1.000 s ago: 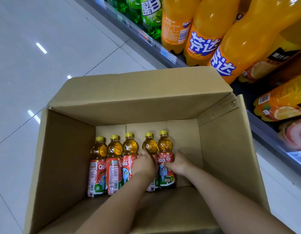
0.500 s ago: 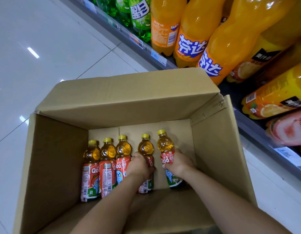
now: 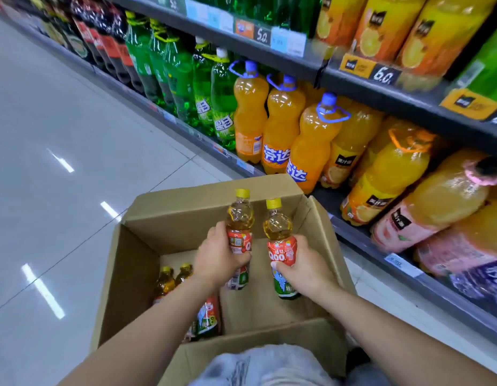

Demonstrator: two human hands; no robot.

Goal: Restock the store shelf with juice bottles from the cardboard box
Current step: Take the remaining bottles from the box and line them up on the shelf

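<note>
- Left hand (image 3: 218,256) wrapped around one juice bottle (image 3: 239,218).
- Right hand (image 3: 304,267) wrapped around a second bottle (image 3: 279,240).
- Three bottles (image 3: 208,316) visible in the cardboard box (image 3: 130,274).

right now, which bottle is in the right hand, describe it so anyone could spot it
Find the open box on the floor by the shelf. Two small yellow-capped bottles are held above it; the right hand has the bottle nearer the shelf, its red label reading Qoo.

juice bottle (image 3: 282,253): "Qoo" | price tag (image 3: 383,76): "6.0" | price label (image 3: 262,37): "5.0"
</note>
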